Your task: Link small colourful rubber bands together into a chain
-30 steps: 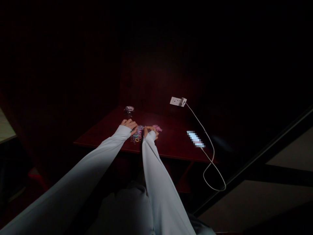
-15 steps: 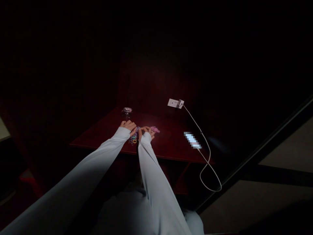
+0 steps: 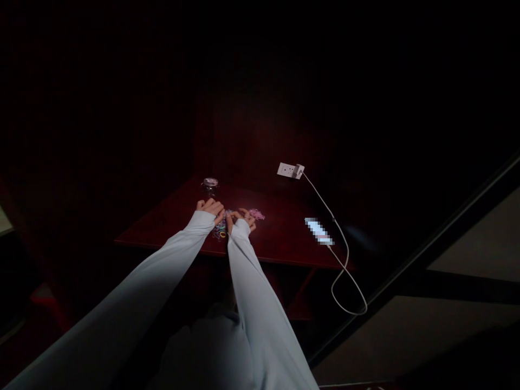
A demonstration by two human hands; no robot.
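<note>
A loose heap of small coloured hair ties (image 3: 220,230), one of them a yellow ring, lies near the front edge of the dark red table. Over the heap's left side my left hand (image 3: 210,208) is closed, its fingers bent and their tips down among the ties. My right hand (image 3: 242,220) is at the right side of the heap, thumb and forefinger pinched together close to the left fingertips. What either hand pinches is too small to make out. Just beyond my right hand is a separate pile of pink hair ties (image 3: 257,214).
A clear jar with a lid (image 3: 210,187) stands behind my left hand on the table (image 3: 162,222). To the right lies a phone, its screen blurred (image 3: 319,232), with a white cable (image 3: 346,244) running to a charger in the wall socket (image 3: 290,170). The cable loops past the table edge.
My right hand has shifted slightly left, its thumb and forefinger now nearer to my left fingertips over the heap. The view has tilted very slightly; jar, phone and pink pile stay in place.
</note>
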